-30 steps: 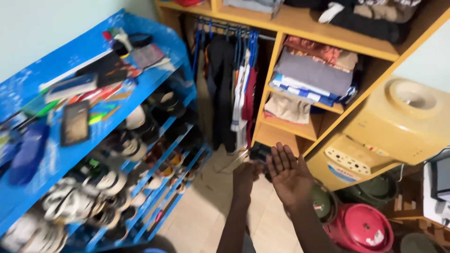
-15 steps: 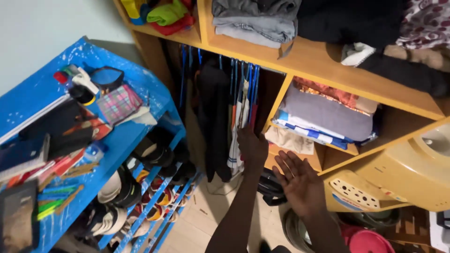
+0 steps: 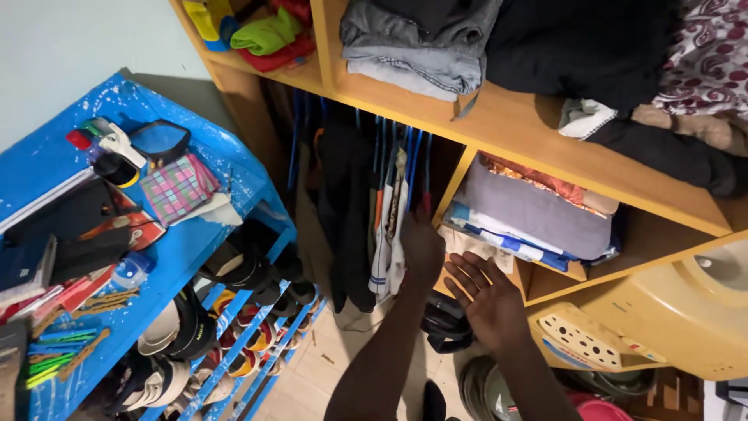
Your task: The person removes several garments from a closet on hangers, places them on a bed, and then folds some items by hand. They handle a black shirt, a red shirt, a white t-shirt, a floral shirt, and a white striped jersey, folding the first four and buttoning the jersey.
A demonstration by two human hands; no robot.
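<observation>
Left grip (image 3: 421, 243) now against hanging clothes (image 3: 387, 226)

Hanging clothes (image 3: 374, 210) at centre of the frame, dark garments beside a white, red-striped one, on blue hangers (image 3: 405, 148) under the wooden shelf, drooping straight down, bunched closely together

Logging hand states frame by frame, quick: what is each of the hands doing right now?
Left hand: reaching into the hanging clothes on blue hangers, touching them; grip cannot be told.
Right hand: open, fingers spread, holding nothing.
</observation>
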